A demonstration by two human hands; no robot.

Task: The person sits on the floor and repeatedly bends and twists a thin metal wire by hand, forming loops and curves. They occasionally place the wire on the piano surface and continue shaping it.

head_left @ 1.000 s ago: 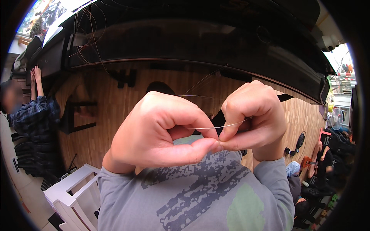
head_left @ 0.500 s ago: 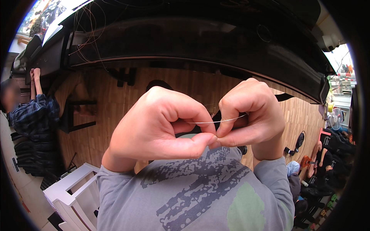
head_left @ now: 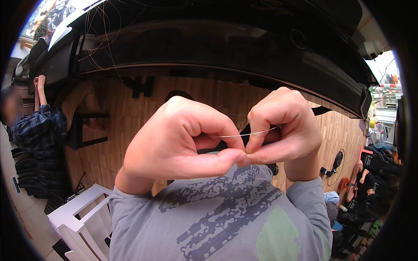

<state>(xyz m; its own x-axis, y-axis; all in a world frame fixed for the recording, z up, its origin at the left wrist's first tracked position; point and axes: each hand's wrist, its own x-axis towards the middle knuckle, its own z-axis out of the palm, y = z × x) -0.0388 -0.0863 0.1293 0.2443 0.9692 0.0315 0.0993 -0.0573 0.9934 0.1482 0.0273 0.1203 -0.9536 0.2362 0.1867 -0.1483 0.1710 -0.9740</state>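
A thin, pale, slightly curved wire point(head_left: 251, 134) runs across the fingers of both my hands, in front of my chest. My left hand point(head_left: 174, 141) is closed, its thumb and forefinger pinched at the wire. Closed in the same way, my right hand point(head_left: 289, 126) meets it, and the thumb tips and fingertips of the two hands touch. What lies pinched right at the fingertips is too small to make out. The wire's ends pass behind the curled fingers.
Ahead stands a glossy black table point(head_left: 196, 48). Loose looped wires point(head_left: 102, 39) lie at its left, and a small wire ring point(head_left: 298, 39) at its right. A person in a plaid shirt point(head_left: 41, 124) sits far left. A white frame point(head_left: 82, 213) stands at lower left.
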